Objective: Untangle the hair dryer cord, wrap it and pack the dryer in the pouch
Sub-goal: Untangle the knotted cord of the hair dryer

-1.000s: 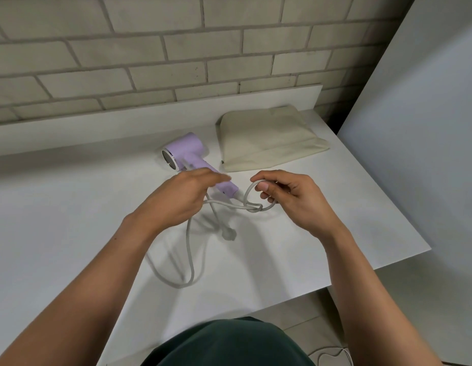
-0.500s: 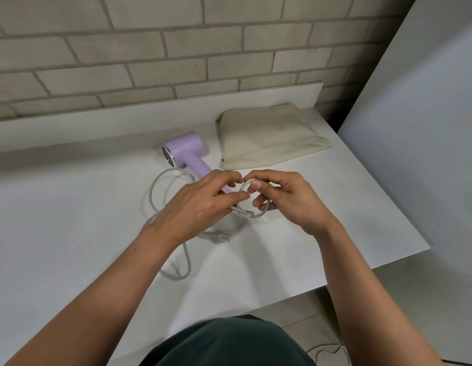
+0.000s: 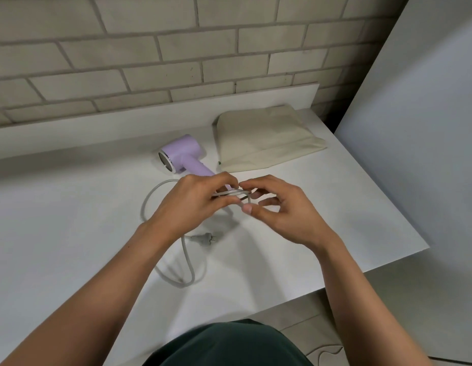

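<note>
Above the counter [image 3: 71,228], near the dryer [image 3: 183,151], my left hand [image 3: 192,204] and right hand [image 3: 287,215] pinch the cord [image 3: 188,262], fingers [image 3: 246,208] curled.

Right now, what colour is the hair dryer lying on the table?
The hair dryer is pale lilac with a silver ring at its end, shown in the head view.

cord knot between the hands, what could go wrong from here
1. Both the left hand and the right hand pinch strands of the cord close together; pulling the wrong strand may tighten the tangle.
2. The hair dryer lies free on the table, so a hard tug could drag it.
3. The plug lies loose below the left wrist and might snag in the slack loop.
</note>
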### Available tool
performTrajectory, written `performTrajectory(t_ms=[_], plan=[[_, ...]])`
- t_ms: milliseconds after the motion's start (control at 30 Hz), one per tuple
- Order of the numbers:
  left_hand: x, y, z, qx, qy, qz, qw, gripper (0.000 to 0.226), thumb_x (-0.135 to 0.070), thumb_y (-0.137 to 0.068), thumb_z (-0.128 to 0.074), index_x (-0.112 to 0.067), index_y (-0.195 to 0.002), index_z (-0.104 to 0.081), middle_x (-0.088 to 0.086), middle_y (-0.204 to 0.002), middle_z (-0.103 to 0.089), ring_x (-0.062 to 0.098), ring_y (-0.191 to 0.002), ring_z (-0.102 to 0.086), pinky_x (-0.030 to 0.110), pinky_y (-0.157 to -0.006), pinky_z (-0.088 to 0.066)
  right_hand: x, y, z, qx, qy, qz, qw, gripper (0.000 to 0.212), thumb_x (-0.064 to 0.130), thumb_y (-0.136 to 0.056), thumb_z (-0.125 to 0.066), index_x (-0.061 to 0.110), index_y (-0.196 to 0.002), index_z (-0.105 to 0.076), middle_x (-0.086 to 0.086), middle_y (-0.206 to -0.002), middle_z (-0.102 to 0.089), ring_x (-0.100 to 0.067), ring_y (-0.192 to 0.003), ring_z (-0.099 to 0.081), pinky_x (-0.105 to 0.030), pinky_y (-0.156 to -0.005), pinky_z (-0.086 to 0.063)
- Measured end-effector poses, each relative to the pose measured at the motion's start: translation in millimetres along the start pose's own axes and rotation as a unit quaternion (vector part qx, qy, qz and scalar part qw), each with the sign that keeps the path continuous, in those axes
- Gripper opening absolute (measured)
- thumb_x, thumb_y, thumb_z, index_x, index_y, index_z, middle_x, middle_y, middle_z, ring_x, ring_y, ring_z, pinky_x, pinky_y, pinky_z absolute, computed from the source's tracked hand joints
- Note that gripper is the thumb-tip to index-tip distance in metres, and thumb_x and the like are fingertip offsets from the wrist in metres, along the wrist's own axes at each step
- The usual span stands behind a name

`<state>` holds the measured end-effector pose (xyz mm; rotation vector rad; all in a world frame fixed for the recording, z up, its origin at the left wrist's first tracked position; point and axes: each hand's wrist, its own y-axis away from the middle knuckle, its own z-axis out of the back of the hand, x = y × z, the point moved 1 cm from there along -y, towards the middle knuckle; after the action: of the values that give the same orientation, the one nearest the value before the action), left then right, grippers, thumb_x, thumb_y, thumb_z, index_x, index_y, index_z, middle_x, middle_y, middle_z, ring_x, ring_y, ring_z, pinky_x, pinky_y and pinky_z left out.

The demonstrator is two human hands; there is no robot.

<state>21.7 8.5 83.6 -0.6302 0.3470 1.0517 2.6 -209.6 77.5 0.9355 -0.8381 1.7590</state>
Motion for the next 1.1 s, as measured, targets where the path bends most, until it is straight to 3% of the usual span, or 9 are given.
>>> performTrajectory(t_ms=[100, 233, 367, 467, 633, 733, 800, 933, 1100], plan=[[-3.8, -2.8, 2.0, 0.060, 0.156, 0.101, 0.981, 0.016, -0.030, -0.086, -0.082, -0.024, -0.097, -0.073, -0.006, -0.080, -0.077, 0.006, -0.073, -0.069, 0.012, -0.067, -0.050, -6.4, -3.2, -6.4, -0.020, 0.089, 0.014, 0.996, 0.034, 0.027, -0.088, -0.082, 0.031, -0.121, -0.071, 0.019, -0.111, -0.067, -0.006, -0.107, -0.062, -0.018, -0.087, -0.050], [-0.3, -7.0, -2.6, 0.111, 0.279, 0.167, 0.939, 0.013, -0.017, -0.087, -0.081, -0.012, -0.096, -0.073, 0.006, -0.072, -0.076, 0.015, -0.066, -0.070, 0.033, -0.071, -0.059, -10.6, -11.3, -11.3, -0.059, 0.130, 0.046, 0.989, 0.017, 0.022, -0.094, -0.075, 0.023, -0.111, -0.076, 0.015, -0.100, -0.069, -0.007, -0.097, -0.065, -0.024, -0.084, -0.052], [10.2, -6.2, -0.4, 0.121, 0.300, 0.167, 0.932, 0.014, -0.022, -0.091, -0.077, -0.014, -0.102, -0.075, 0.003, -0.088, -0.079, 0.013, -0.083, -0.074, 0.033, -0.081, -0.060, -16.2, -15.6, -13.0, -0.068, 0.135, 0.057, 0.987, 0.010, 0.021, -0.097, -0.071, 0.021, -0.105, -0.078, 0.012, -0.097, -0.070, -0.010, -0.090, -0.066, -0.032, -0.082, -0.056], [15.8, -3.1, -1.7, 0.111, 0.238, 0.128, 0.956, 0.027, -0.026, -0.080, -0.088, -0.024, -0.105, -0.077, -0.007, -0.097, -0.078, 0.008, -0.097, -0.073, 0.022, -0.085, -0.058, -15.6, -15.7, -12.3, -0.089, 0.119, 0.042, 0.988, 0.007, 0.019, -0.098, -0.069, 0.020, -0.103, -0.075, 0.011, -0.095, -0.068, -0.010, -0.091, -0.065, -0.030, -0.081, -0.055], [19.8, -4.5, -7.2, 0.027, 0.133, 0.075, 0.988, 0.010, -0.035, -0.095, -0.073, -0.031, -0.100, -0.080, -0.009, -0.091, -0.078, 0.007, -0.087, -0.072, 0.038, -0.081, -0.056, -9.8, -19.4, -8.5, -0.124, -0.002, -0.034, 0.992, 0.004, 0.022, -0.100, -0.067, 0.024, -0.098, -0.070, 0.015, -0.097, -0.071, -0.015, -0.091, -0.067, -0.043, -0.081, -0.059], [19.8, -5.4, -8.5, 0.045, 0.169, 0.108, 0.979, 0.013, -0.034, -0.100, -0.065, -0.029, -0.099, -0.077, -0.006, -0.086, -0.079, 0.011, -0.083, -0.073, 0.044, -0.083, -0.056, -7.1, -22.4, -5.5, -0.136, -0.038, -0.047, 0.989, 0.007, 0.023, -0.096, -0.073, 0.028, -0.101, -0.072, 0.015, -0.093, -0.072, -0.015, -0.087, -0.068, -0.036, -0.078, -0.059], [20.8, -5.3, -9.3, 0.046, 0.224, 0.128, 0.965, 0.013, -0.030, -0.102, -0.063, -0.025, -0.101, -0.075, -0.004, -0.091, -0.080, 0.019, -0.090, -0.076, 0.049, -0.093, -0.057, -6.8, -23.0, -3.5, -0.119, -0.059, -0.058, 0.989, 0.022, 0.025, -0.089, -0.081, 0.031, -0.109, -0.071, 0.013, -0.091, -0.070, -0.013, -0.086, -0.068, -0.030, -0.078, -0.057], [21.2, -5.2, -5.7, 0.052, 0.282, 0.151, 0.946, 0.014, -0.022, -0.104, -0.060, -0.016, -0.107, -0.072, 0.004, -0.094, -0.080, 0.030, -0.093, -0.077, 0.054, -0.098, -0.055, -9.3, -21.5, -3.5, -0.056, 0.031, -0.060, 0.996, 0.047, 0.025, -0.081, -0.088, 0.036, -0.121, -0.065, 0.014, -0.095, -0.069, -0.008, -0.089, -0.068, -0.027, -0.087, -0.057], [17.9, -9.8, -4.6, 0.094, 0.301, 0.167, 0.934, 0.025, -0.013, -0.108, -0.049, -0.022, -0.122, -0.067, 0.005, -0.103, -0.078, 0.024, -0.099, -0.076, 0.053, -0.095, -0.058, -12.8, -24.4, -13.2, -0.114, 0.177, 0.049, 0.976, 0.030, 0.024, -0.097, -0.069, 0.027, -0.127, -0.069, 0.012, -0.096, -0.069, -0.013, -0.084, -0.068, -0.038, -0.081, -0.058]])
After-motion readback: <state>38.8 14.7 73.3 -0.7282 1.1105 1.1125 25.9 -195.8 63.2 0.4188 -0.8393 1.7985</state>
